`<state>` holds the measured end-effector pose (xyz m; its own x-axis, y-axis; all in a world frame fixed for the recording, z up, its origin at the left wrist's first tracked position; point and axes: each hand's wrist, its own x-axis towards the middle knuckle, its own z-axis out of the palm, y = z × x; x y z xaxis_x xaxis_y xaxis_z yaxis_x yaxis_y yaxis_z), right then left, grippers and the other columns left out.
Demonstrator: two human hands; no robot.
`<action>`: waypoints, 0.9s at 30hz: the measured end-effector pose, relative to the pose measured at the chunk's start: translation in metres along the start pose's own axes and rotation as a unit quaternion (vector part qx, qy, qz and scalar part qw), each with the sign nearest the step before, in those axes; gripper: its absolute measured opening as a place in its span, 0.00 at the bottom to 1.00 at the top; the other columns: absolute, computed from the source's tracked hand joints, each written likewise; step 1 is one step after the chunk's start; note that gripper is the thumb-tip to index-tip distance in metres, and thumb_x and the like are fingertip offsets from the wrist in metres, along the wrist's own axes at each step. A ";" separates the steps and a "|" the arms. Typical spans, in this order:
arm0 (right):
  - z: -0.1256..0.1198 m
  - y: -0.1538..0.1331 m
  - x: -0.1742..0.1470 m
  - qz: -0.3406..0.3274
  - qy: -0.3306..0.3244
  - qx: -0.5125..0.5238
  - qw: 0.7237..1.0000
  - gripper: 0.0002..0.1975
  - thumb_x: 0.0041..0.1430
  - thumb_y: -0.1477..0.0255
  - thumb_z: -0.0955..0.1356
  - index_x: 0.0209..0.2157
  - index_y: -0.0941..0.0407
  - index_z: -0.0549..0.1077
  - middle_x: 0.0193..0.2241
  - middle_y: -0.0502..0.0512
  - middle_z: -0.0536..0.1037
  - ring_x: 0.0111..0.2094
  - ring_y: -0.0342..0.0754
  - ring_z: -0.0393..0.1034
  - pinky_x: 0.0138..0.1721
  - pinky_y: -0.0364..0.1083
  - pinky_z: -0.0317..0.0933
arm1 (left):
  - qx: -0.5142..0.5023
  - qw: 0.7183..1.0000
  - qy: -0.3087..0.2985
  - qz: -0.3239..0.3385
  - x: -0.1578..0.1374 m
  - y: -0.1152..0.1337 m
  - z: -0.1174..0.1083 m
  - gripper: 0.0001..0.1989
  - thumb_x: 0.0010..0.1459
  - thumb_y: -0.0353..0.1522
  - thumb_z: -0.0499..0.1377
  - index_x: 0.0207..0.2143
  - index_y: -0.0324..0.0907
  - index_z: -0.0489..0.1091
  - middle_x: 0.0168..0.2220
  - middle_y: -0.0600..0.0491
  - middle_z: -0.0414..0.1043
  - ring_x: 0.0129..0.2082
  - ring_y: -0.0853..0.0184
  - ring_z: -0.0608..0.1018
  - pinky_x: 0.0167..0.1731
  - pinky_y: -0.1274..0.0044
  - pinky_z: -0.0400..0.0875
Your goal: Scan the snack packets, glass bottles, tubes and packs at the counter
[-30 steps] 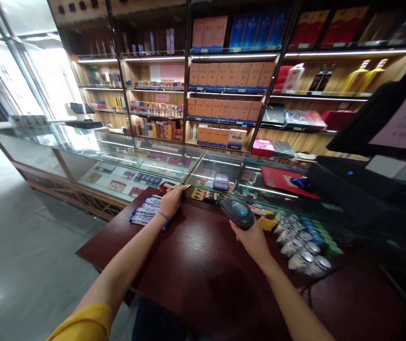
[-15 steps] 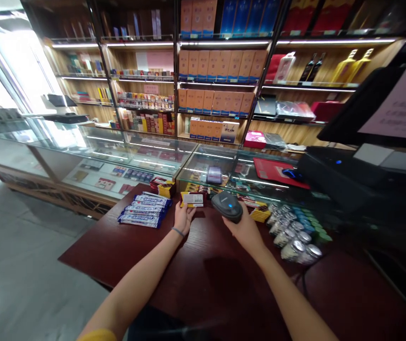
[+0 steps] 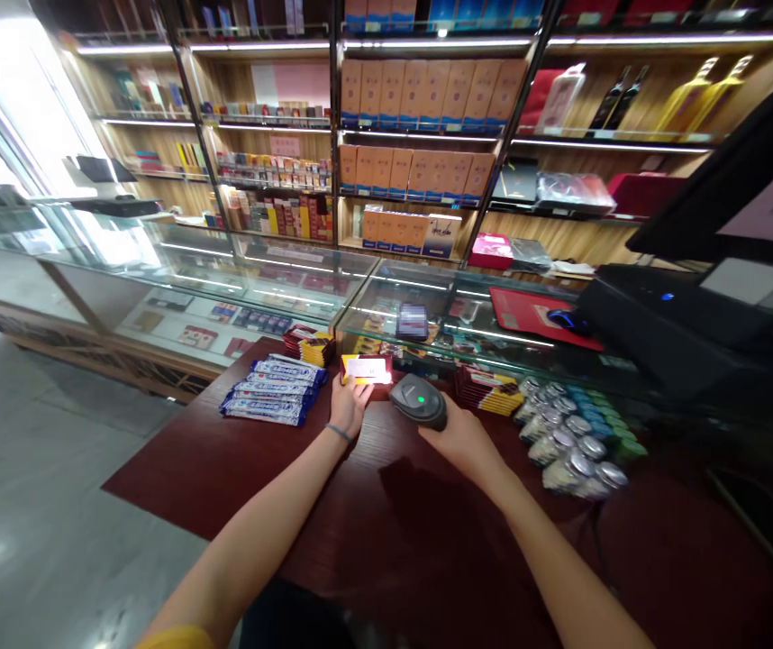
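My left hand (image 3: 350, 407), with a band at the wrist, grips a flat yellow and dark-red packet (image 3: 368, 369) by its lower left edge. The packet's white label faces me and is brightly lit. In my right hand (image 3: 466, 439) is a black barcode scanner (image 3: 420, 402), its head close to the packet's right side and apart from it. A green light glows on top of the scanner. Left of my left hand lie blue and white wrapped bars (image 3: 274, 389). Similar packets (image 3: 487, 390) are stacked beyond my right hand.
Several lidded jars (image 3: 570, 451) stand in rows at the right of the dark wooden counter (image 3: 224, 469). Behind are a glass display case (image 3: 278, 284) and another packet stack (image 3: 309, 345). A black screen unit (image 3: 670, 315) looms on the right, near a red mat (image 3: 528, 317).
The scanner has tilted and moved slightly left and down, nearer the packet. Its light has turned from blue to green, and the label is now brightly lit.
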<state>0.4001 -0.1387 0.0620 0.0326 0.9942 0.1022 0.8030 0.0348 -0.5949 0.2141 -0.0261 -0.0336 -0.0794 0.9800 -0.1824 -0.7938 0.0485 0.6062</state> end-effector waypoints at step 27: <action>-0.096 0.020 -0.008 0.031 0.114 0.184 0.976 0.20 0.54 0.62 0.69 0.49 0.51 0.67 0.18 0.42 0.72 0.13 0.45 0.65 0.17 0.43 0.59 | 0.116 0.992 -0.045 0.017 -0.009 0.006 0.011 0.14 0.51 0.32 0.70 0.38 0.40 0.70 0.36 0.54 0.77 0.31 0.74 0.79 0.40 0.76 0.75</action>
<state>0.4731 -0.1562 0.1259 0.2406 0.9484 0.2063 0.5288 0.0502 -0.8473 0.2167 -0.0327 -0.0202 -0.0416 0.9947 -0.0941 -0.6309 0.0469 0.7744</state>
